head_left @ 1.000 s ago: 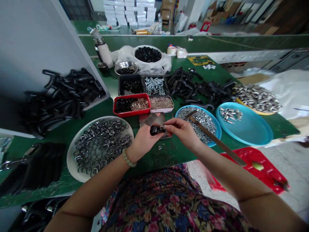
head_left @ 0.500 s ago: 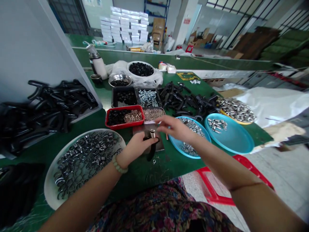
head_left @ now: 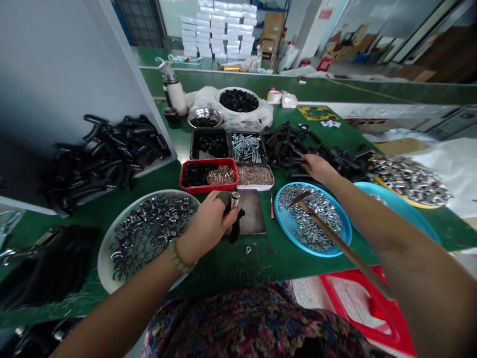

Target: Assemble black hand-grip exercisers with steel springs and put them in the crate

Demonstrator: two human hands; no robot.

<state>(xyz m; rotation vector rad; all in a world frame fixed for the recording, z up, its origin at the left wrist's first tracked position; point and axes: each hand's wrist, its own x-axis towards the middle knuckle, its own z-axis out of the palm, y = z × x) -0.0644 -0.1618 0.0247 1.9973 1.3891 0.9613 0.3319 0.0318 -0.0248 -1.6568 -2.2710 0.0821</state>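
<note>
My left hand is wrapped round a black curved handle with a shiny metal sleeve standing upright at its top. The handle is above a flat metal plate, and my fingers hide part of it. Farther off, my right hand is at the pile of black handle parts, its fingers closed on one black part. Below my right forearm, a hammer lies across the blue tray of small metal nuts.
Left of the plate is a white tray of metal rings. Behind it stand a red bin, a bin of bolts and a tray of small brass-coloured pieces. A thin tool and a loose nut lie nearby.
My right hand has moved from beside the metal sleeve out to the black pile and closed on a part. The hammer now shows on the blue tray. The view has shifted.
</note>
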